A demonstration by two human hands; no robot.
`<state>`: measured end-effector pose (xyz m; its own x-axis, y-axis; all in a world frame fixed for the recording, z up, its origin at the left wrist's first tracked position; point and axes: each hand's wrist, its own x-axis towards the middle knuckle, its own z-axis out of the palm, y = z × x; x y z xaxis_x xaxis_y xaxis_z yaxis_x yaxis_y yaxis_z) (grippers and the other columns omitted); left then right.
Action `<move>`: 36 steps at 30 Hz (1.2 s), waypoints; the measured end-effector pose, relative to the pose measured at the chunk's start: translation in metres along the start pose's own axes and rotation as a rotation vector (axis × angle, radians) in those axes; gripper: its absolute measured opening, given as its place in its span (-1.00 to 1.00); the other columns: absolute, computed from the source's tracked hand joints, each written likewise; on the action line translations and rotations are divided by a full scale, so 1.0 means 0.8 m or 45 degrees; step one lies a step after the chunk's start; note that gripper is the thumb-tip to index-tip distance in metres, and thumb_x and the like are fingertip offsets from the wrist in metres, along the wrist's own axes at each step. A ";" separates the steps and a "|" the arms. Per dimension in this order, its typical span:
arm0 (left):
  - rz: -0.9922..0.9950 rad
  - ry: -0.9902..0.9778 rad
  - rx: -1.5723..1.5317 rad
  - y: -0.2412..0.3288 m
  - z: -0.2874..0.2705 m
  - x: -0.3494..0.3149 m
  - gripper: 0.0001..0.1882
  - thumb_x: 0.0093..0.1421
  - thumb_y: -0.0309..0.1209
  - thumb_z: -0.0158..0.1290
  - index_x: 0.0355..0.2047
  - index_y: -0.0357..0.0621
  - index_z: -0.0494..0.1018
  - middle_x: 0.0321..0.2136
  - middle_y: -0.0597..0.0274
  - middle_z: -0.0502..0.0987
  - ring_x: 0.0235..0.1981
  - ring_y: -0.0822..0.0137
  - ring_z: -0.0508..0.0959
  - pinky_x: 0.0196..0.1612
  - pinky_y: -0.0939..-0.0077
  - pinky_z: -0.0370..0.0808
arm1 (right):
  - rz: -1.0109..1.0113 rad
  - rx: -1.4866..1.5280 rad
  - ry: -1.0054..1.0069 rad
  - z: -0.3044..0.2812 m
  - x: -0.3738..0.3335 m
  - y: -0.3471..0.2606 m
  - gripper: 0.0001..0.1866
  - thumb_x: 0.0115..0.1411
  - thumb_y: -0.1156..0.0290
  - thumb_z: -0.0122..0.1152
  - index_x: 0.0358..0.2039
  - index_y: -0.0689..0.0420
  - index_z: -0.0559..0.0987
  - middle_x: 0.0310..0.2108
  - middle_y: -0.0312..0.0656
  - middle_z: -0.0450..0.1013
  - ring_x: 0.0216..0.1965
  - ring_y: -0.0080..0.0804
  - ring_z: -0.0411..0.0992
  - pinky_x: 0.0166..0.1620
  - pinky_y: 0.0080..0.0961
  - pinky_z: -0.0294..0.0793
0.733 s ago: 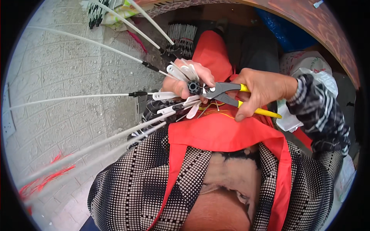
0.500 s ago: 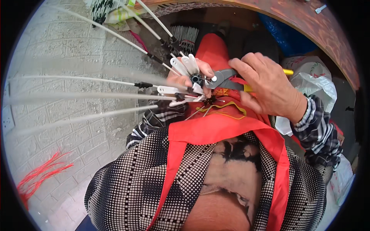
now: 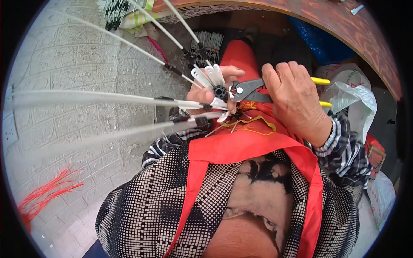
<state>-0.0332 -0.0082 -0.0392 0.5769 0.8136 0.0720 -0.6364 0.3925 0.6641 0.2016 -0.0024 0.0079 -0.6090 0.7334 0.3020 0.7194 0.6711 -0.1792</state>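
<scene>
My left hand (image 3: pixel 199 94) is closed around a black round hub (image 3: pixel 220 91) with a hole in its middle. White flat plastic tabs (image 3: pixel 200 78) fan out from the hub, and long white rods (image 3: pixel 165 28) with black joints stretch away from it to the left; the lower ones are blurred. My right hand (image 3: pixel 297 95) grips pliers (image 3: pixel 254 86) with grey jaws and yellow handles. The jaw tips are beside the hub, by my left fingers; what lies between them is too small to make out. Thin rods and a small black piece (image 3: pixel 236 115) show below the hub.
A red apron (image 3: pixel 254 146) covers my lap. A curved wooden table edge (image 3: pixel 344 30) runs along the top right. White plastic bags (image 3: pixel 348 90) stand at the right. Bundled white rods (image 3: pixel 206 45) lie beyond my left hand, and red strands (image 3: pixel 47 193) at the lower left.
My right hand has closed more firmly round the plier handles and shifted slightly down and left. The lower rods at the left have swung.
</scene>
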 end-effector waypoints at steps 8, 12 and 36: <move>-0.269 0.067 -0.147 0.005 -0.017 -0.018 -0.25 0.11 -0.22 0.25 0.15 -0.49 0.24 -0.43 -0.13 0.59 -0.43 0.19 0.62 -0.41 0.47 0.57 | 0.092 0.258 -0.158 -0.001 0.000 -0.002 -0.76 -0.09 0.54 0.20 -0.37 0.18 0.39 -0.45 -0.10 0.34 -0.36 -0.14 0.34 -0.26 -0.31 0.36; -0.541 0.143 -0.274 0.002 -0.021 -0.019 -0.26 0.10 -0.24 0.26 0.15 -0.48 0.25 -0.42 -0.14 0.59 -0.43 0.19 0.62 -0.41 0.46 0.57 | 0.056 0.210 -0.245 -0.014 0.008 0.005 -0.77 -0.09 0.55 0.20 -0.38 0.18 0.40 -0.45 -0.08 0.36 -0.33 -0.11 0.37 -0.23 -0.29 0.38; 0.158 0.024 0.204 -0.004 0.002 -0.011 -0.12 0.14 0.10 0.14 0.07 -0.58 0.24 -0.55 0.03 0.55 -0.59 0.32 0.57 -0.56 0.55 0.52 | -0.073 0.130 -0.059 -0.003 0.013 -0.011 -0.55 0.04 0.45 0.15 -0.02 0.23 0.38 -0.29 -0.10 0.28 -0.26 -0.20 0.30 -0.22 -0.36 0.25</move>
<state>-0.0355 -0.0171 -0.0403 0.4886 0.8598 0.1480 -0.6114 0.2165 0.7611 0.1899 -0.0010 0.0149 -0.6645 0.6963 0.2715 0.6468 0.7178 -0.2577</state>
